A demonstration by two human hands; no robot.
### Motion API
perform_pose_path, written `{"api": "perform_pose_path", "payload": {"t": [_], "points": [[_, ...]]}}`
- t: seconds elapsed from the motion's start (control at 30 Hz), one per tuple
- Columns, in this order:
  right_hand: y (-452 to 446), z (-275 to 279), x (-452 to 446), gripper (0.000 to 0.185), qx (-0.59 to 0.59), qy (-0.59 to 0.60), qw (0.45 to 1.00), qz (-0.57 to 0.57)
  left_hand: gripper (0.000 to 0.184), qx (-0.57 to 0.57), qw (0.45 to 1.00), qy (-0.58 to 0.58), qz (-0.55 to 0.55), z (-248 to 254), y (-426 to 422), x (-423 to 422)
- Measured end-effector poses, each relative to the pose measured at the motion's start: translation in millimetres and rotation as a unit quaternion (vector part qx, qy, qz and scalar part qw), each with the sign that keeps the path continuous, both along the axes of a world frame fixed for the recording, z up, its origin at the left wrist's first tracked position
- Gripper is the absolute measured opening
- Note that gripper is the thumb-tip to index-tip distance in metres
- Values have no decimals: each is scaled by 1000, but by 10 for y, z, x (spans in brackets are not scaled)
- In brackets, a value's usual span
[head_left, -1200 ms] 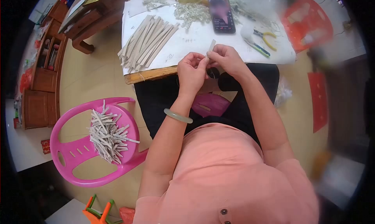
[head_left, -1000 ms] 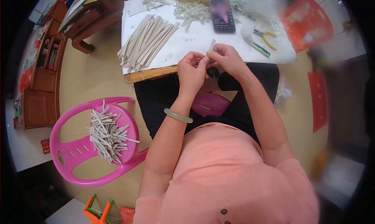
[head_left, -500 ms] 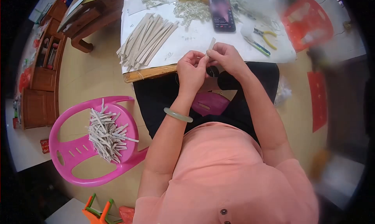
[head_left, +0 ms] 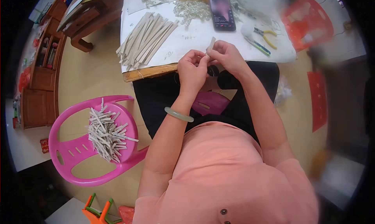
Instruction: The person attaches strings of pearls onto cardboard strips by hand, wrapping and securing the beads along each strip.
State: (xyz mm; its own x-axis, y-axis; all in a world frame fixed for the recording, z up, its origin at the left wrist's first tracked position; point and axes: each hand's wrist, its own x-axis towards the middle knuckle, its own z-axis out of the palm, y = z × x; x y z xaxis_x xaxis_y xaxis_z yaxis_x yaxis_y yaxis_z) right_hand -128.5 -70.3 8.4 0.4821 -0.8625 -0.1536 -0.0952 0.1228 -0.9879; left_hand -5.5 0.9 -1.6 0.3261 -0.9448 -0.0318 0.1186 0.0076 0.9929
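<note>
Pinching pale strip (head_left: 212, 42) between left hand (head_left: 192, 69) and right hand (head_left: 229, 60), thumbs close; light, steady grip should avoid creasing.

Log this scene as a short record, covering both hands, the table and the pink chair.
Right hand: pinching a pale strip, one end sticking up
Left hand: fingers curled close beside the right; what it pinches is unclear
Left forearm: pale bangle
White-covered table: long flat strips at left, phone, yellow-handled pliers at right
Pink chair: heap of short strips on its seat
</note>
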Motion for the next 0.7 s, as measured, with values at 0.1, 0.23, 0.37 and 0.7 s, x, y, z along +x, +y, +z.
{"api": "perform_pose_path", "payload": {"t": [0.1, 0.23, 0.37, 0.7], "points": [[15, 31, 0, 15, 10, -14, 1000, -5, 6, 4, 1000, -22, 5, -18, 1, -7], [15, 40, -4, 16, 3, 3, 1000, -2, 6, 4, 999, -45, 22, -34, 2, -11], [12, 23, -7, 15, -1, 1, 1000, 0, 6, -6, 997, -64, 34, -52, -5, -20], [18, 21, -1, 16, -3, 6, 1000, -4, 7, -1, 995, -89, 42, -67, 0, -34]]}}
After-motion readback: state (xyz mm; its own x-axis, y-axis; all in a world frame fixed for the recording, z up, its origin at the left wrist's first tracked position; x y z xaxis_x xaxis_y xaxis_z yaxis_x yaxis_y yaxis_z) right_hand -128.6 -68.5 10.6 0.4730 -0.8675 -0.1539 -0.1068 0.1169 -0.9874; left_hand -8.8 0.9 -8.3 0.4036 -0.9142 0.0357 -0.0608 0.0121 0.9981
